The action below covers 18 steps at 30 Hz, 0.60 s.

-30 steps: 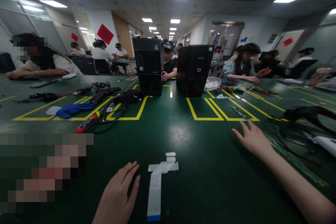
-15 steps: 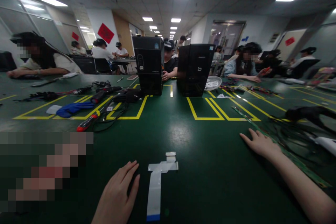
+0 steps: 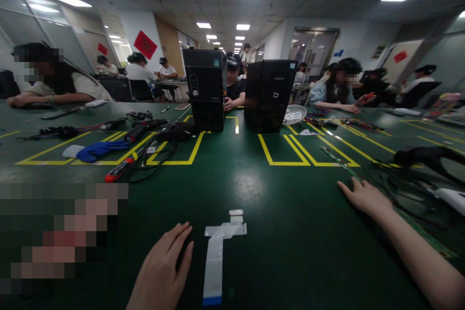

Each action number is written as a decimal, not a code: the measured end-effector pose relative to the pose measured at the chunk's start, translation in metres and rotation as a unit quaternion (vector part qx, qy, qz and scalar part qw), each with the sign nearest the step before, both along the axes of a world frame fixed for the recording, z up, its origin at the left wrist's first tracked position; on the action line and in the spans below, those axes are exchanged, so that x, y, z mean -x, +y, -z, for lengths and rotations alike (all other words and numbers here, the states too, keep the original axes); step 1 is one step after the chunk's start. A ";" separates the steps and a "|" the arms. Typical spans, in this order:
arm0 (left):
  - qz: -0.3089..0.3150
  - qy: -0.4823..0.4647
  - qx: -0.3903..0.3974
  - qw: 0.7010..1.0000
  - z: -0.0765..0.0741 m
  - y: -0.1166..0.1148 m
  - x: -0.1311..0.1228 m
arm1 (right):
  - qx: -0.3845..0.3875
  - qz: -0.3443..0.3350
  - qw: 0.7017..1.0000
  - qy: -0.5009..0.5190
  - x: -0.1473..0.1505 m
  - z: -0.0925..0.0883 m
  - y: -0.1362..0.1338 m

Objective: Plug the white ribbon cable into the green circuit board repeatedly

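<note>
White ribbon cable point(image 3: 214, 266), six o'clock: laid out, unheld. Left hand point(image 3: 165, 256), seven o'clock: extended, empty. Right hand point(image 3: 367, 199), four o'clock: spread near green strip point(image 3: 334, 157), apparently ungripped.

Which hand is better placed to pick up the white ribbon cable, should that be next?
Probably the left hand: it is open just beside the white ribbon cable, with nothing standing between them. The right hand is farther away, out by the long green strip.
</note>
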<state>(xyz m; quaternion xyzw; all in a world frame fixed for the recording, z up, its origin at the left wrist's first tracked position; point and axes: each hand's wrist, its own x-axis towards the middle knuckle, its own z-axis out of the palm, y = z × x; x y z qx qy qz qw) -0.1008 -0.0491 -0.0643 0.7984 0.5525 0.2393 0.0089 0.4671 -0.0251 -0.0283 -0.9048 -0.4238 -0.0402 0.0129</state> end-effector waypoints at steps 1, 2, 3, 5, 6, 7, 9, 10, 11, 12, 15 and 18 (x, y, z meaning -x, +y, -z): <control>-0.001 0.001 0.003 1.000 0.000 0.000 0.000 | -0.003 -0.001 1.000 -0.004 0.000 0.001 0.000; -0.002 0.001 0.003 1.000 0.000 0.000 0.000 | -0.005 -0.003 1.000 -0.008 -0.001 0.002 0.000; -0.002 0.001 0.002 1.000 0.000 0.000 0.000 | -0.007 -0.007 1.000 -0.012 -0.001 0.003 0.000; 0.002 -0.001 -0.006 1.000 0.000 0.000 0.000 | -0.008 -0.016 1.000 -0.016 -0.001 0.004 -0.001; 0.004 -0.003 -0.010 1.000 -0.001 0.000 0.000 | -0.007 -0.021 1.000 -0.017 0.000 0.005 -0.001; 0.006 -0.004 -0.013 1.000 -0.001 0.000 0.000 | -0.004 -0.027 0.999 -0.016 0.001 0.005 -0.001; 0.007 -0.005 -0.014 1.000 -0.002 0.000 -0.001 | 0.005 -0.044 0.999 -0.012 0.004 0.007 -0.002; 0.007 -0.005 -0.014 1.000 -0.002 0.000 -0.001 | 0.010 -0.054 0.998 -0.010 0.006 0.007 -0.003; 0.007 -0.006 -0.014 1.000 -0.002 0.000 -0.001 | 0.014 -0.065 0.998 -0.009 0.009 0.008 -0.003; 0.006 -0.008 -0.013 1.000 -0.002 -0.001 -0.001 | 0.016 -0.078 0.997 -0.010 0.013 0.008 -0.003; 0.003 -0.014 -0.010 1.000 -0.002 -0.001 -0.001 | 0.016 -0.127 0.992 -0.016 0.027 0.008 -0.003; -0.001 -0.014 -0.003 1.000 -0.002 0.000 -0.001 | 0.015 -0.171 0.985 -0.014 0.040 0.007 -0.005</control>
